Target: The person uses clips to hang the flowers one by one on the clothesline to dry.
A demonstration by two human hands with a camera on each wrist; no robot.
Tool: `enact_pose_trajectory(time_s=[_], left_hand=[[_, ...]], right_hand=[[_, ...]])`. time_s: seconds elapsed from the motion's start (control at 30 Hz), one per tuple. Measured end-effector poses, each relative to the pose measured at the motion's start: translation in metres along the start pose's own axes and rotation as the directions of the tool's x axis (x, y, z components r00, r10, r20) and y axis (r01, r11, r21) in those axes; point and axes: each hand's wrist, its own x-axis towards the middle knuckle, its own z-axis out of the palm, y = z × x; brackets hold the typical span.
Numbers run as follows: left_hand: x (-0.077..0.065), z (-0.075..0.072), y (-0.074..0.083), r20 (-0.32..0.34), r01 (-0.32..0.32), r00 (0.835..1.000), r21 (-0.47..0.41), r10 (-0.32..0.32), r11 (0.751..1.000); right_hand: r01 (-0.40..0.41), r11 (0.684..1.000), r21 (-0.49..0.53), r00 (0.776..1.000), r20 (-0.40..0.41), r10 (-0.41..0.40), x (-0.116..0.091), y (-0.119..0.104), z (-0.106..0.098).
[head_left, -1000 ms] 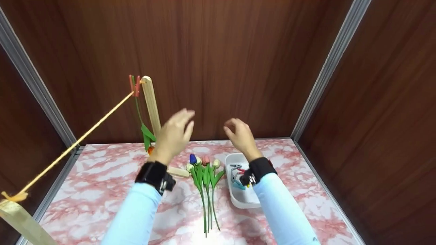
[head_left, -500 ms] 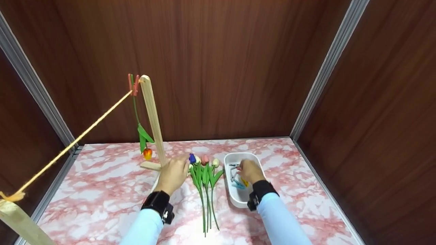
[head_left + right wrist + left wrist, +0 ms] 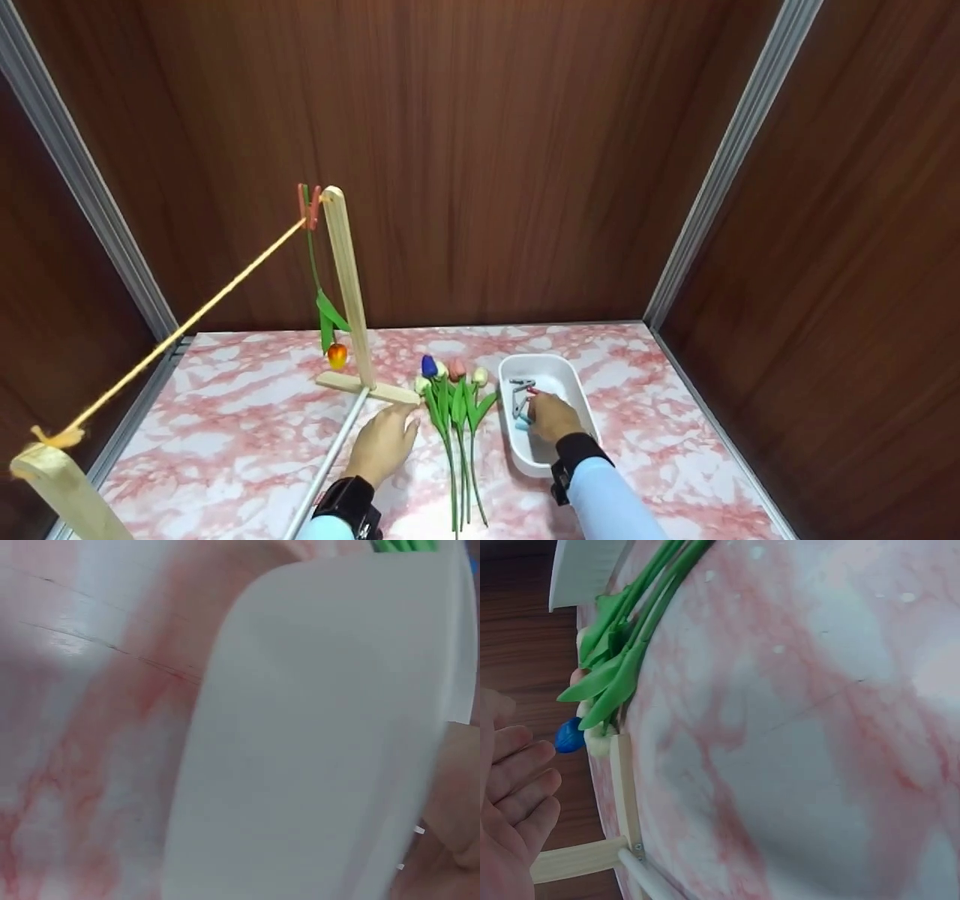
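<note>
Your right hand (image 3: 553, 418) reaches down into the white tray (image 3: 529, 468) among the clothespins (image 3: 519, 406), but you cannot tell whether its fingers pinch one. Your left hand (image 3: 384, 446), fingers loosely extended and holding nothing, is near the loose tulips (image 3: 458, 411) lying on the worktop (image 3: 247, 442), left of the tray. Above, a red clothespin (image 3: 313, 213) on the string (image 3: 225, 289) holds an orange tulip (image 3: 337, 356) upside down.

The pink-and-white marbled worktop (image 3: 660, 442) bears a wooden stand (image 3: 349, 289) with its foot (image 3: 397, 393) near the far edge, tulips (image 3: 459, 409) lying blooms toward that edge, and a white tub (image 3: 531, 468) between them and the right edge.
</note>
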Motion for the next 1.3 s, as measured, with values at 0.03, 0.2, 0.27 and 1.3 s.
enact_pose_trajectory(time_s=[0.03,0.2,0.27,1.3], left_hand=[[-0.001,0.001,0.000,-0.002,-0.005,1.000,0.003,0.005,1.000],[-0.002,0.000,-0.001,-0.009,0.012,1.000,-0.012,-0.012,1.000],[-0.002,-0.002,-0.001,-0.013,0.022,1.000,-0.020,-0.023,1.000],[0.027,-0.050,0.100,-0.057,0.048,0.992,-0.636,-0.110,0.770]], right_hand=[[0.000,1.000,-0.004,1.000,-0.007,0.000,-0.001,0.000,0.000],[-0.008,1.000,0.006,1.000,-0.025,0.008,-0.004,-0.001,-0.003],[-0.015,0.999,0.039,0.999,-0.034,0.016,-0.004,-0.002,-0.006],[0.360,0.495,0.791,0.932,-0.334,-0.142,-0.039,-0.120,-0.061]])
